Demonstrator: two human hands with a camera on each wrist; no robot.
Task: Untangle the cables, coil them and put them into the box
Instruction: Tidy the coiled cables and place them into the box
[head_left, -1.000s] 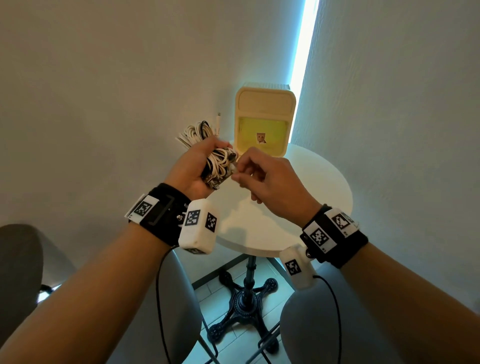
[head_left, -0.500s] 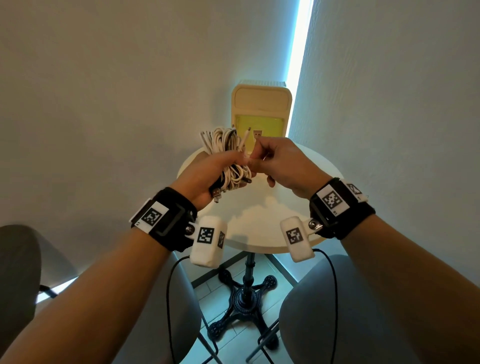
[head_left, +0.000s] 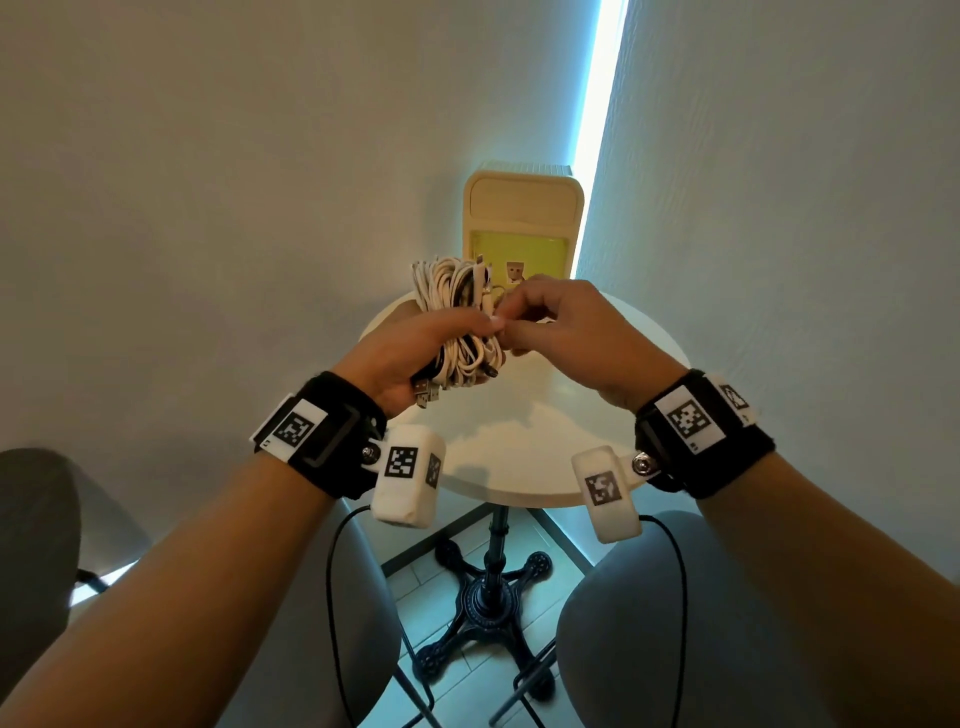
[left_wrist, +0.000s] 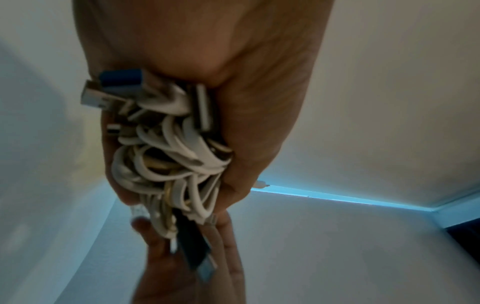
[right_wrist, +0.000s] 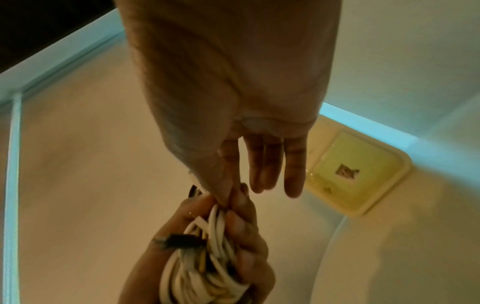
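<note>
- Left hand (head_left: 415, 348) fist-wrapped around cable bundle (head_left: 457, 312), held above bench (head_left: 519, 457) centre.
- Right hand (head_left: 561, 332) pinches one strand at bundle top.
- Box (head_left: 524, 208) at far bench edge, open.
- Risk: tugging against the tight fist could cinch knots; loose plugs (head_left: 426, 397) may snag.

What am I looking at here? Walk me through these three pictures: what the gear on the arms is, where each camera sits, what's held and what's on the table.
No machine: a person works with bare hands, with black wristbands carrying small white cameras. The wide picture comes from a head camera looking down; the other two look along each hand from the wrists. The left hand grips a tangled bundle of white and black cables, their metal plugs sticking out near the wrist. The right hand pinches part of that bundle between thumb and forefinger, its other fingers extended. Behind them, on the round white table, stands an open cream plastic box with a yellow-green inside, with no coiled cable visible inside.
</note>
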